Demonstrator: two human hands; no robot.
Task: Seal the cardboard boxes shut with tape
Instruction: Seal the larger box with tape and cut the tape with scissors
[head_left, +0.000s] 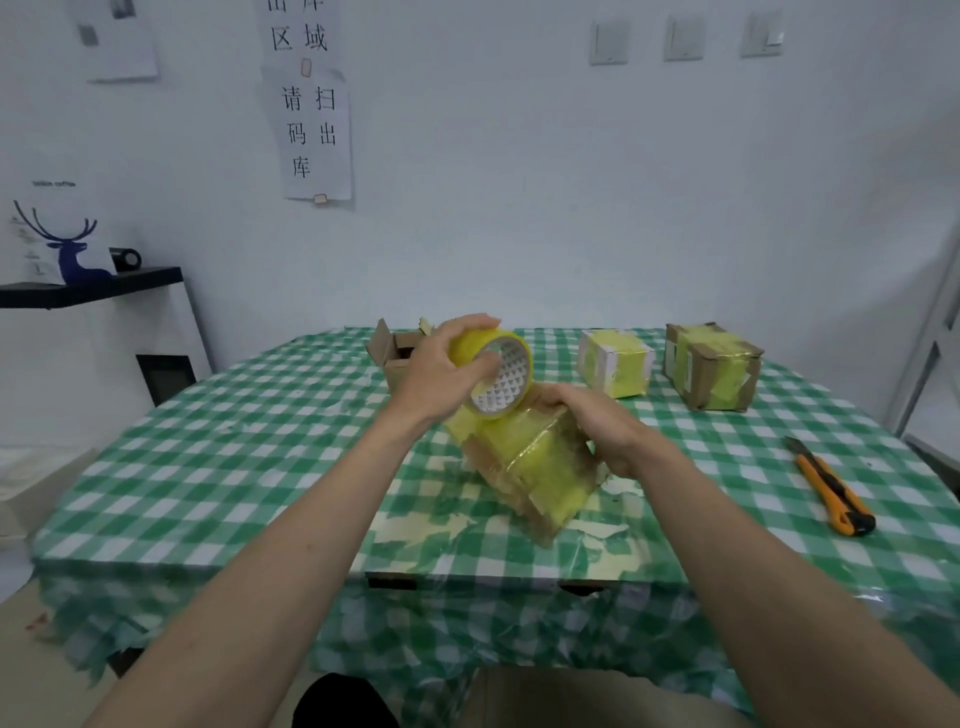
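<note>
While the tabletop (218, 415) carries everything, the box (535, 467) at its middle sits tilted, light and stiff, its taped faces probably slick; holding its edges seems safest. Right hand (597, 431) grips its far side, fingers curled. Left hand (447, 369) above grips the tape roll (498, 379). Behind hangs a sign (311, 130) reading 请扫码出库.

Tilted tape-wrapped cardboard box (540, 467) mid-table, yellow tape roll (493, 374) touching its top edge
</note>
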